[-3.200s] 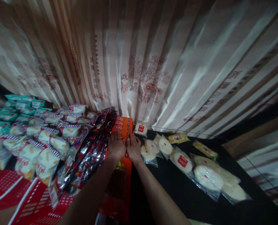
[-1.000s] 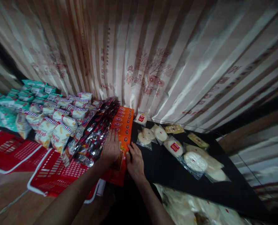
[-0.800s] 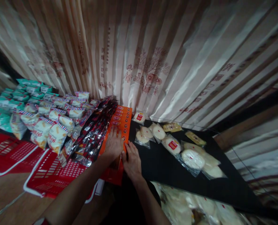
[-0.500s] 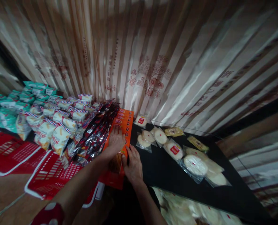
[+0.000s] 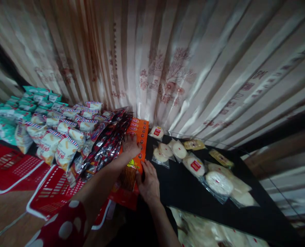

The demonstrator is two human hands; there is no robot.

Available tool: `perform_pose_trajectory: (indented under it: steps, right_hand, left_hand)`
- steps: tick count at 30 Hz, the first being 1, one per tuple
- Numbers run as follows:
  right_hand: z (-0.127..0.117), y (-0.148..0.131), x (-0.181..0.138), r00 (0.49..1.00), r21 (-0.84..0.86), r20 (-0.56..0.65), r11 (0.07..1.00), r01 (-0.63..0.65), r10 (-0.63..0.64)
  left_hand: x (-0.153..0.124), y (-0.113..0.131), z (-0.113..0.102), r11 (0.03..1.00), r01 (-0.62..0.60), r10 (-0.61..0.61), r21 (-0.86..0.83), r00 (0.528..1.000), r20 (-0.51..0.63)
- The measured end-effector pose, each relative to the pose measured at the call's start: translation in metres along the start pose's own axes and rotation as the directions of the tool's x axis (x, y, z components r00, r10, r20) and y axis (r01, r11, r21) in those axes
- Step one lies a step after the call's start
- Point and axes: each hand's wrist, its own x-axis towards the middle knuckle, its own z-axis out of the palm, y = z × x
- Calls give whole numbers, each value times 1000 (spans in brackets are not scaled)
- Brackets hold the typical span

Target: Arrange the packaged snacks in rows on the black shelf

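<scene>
Farther up the orange packets the left hand had moved, uncovering more of the front one. It lay flat; the right hand, loosely curved, touched their right edge. They were on the black worktop.

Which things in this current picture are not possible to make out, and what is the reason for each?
- Head view: the middle of the orange packets is partly hidden by the left hand and left forearm; their overlap hides the exact number.
- Head view: fine print on the red label is too small and blurred.
- Head view: the left edge cuts off the green bags.
- Head view: the bottom edge cuts off the pale packs.
</scene>
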Motion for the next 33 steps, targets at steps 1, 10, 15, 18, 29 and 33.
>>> perform_pose_trajectory:
  steps: [1, 10, 15, 18, 29, 33]
  right_hand:
    - [-1, 0, 0, 1000, 2, 3, 1000, -2, 2]
    - [-4, -4, 3, 1000, 11, 1, 1000, -14, 14]
    - [-5, -5, 4, 1000, -6, 7, 1000, -9, 9]
    - [-4, -5, 4, 1000, -9, 5, 1000, -12, 13]
    - [-1, -4, 3, 1000, 13, -26, 1000, -16, 16]
    - [-1, -3, 3, 1000, 19, -25, 1000, -12, 12]
  left_hand:
    - [1, 1, 0, 1000, 3, -3, 5, 1000, -2]
    - [-1, 3, 4, 1000, -10, 10, 7, 998, -61]
    - [-3, 3, 5, 998, -57, 56, -1, 994, -91]
    - [-2, 2, 6, 997, -78, 76, -10, 992, -99]
    - [-2, 2, 9, 996, -91, 89, -21, 992, -91]
    - [-2, 2, 9, 995, -100, 100, 11, 991, -90]
